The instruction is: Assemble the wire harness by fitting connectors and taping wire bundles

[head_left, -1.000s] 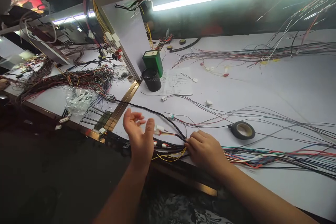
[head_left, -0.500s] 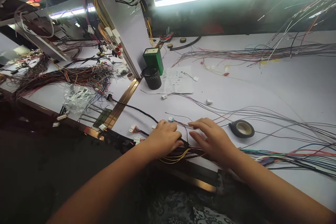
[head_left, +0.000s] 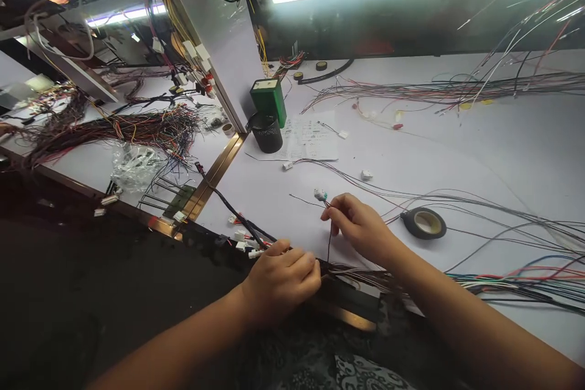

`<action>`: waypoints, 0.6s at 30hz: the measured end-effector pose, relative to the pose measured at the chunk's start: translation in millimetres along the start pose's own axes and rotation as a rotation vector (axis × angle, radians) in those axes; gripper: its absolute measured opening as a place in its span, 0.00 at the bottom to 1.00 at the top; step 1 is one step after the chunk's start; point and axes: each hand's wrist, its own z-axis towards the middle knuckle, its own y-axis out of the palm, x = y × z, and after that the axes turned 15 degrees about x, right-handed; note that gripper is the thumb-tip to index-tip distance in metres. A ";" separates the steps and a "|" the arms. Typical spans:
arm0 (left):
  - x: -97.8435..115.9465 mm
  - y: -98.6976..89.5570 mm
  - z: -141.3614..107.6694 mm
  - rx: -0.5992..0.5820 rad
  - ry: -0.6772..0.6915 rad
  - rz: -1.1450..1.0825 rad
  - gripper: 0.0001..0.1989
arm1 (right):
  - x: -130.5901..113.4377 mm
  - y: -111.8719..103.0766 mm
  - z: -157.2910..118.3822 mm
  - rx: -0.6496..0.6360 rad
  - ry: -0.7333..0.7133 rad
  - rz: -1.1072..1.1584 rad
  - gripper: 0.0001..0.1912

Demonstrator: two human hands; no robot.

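My left hand (head_left: 287,274) is wrapped round a black-sleeved wire harness (head_left: 228,206) at the table's front edge. White connectors (head_left: 241,245) on short leads lie just beyond its knuckles. My right hand (head_left: 354,222) pinches thin wires right behind a small white connector (head_left: 320,194), which it holds up off the table. One dark wire hangs from below these fingers toward the harness. To the right of the harness, a bundle of brown and grey wires (head_left: 361,273) runs along the edge. A roll of black tape (head_left: 424,223) lies right of my right hand.
A black mesh cup (head_left: 267,134) and a green box (head_left: 269,100) stand by the partition (head_left: 223,42). Printed paper (head_left: 311,137) lies beside them. Long loose wires (head_left: 439,94) stretch across the back, and coloured wires (head_left: 516,280) at the right. A rack of metal pins (head_left: 171,201) sits at the left.
My right hand has closed on the wires and lifted the white connector. My left hand has moved slightly down and raised the harness, gripping it in a fist.
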 end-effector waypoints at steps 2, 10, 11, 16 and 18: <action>-0.5 2.8 -0.3 -0.026 0.000 -0.008 0.09 | -5.7 -4.4 -6.6 -0.072 0.114 0.287 0.07; -9.7 9.2 17.3 -0.109 0.064 -0.058 0.09 | -21.3 27.9 -2.2 -0.187 0.199 0.493 0.06; -11.4 9.9 18.3 -0.112 0.056 -0.062 0.09 | -19.5 31.0 0.8 -0.185 0.210 0.488 0.06; -19.1 12.0 20.0 -0.166 0.004 -0.038 0.14 | -6.3 25.0 11.5 -0.095 0.179 0.322 0.06; -21.5 11.8 21.0 -0.185 -0.026 -0.016 0.16 | -3.0 16.5 12.0 -0.121 0.193 0.276 0.10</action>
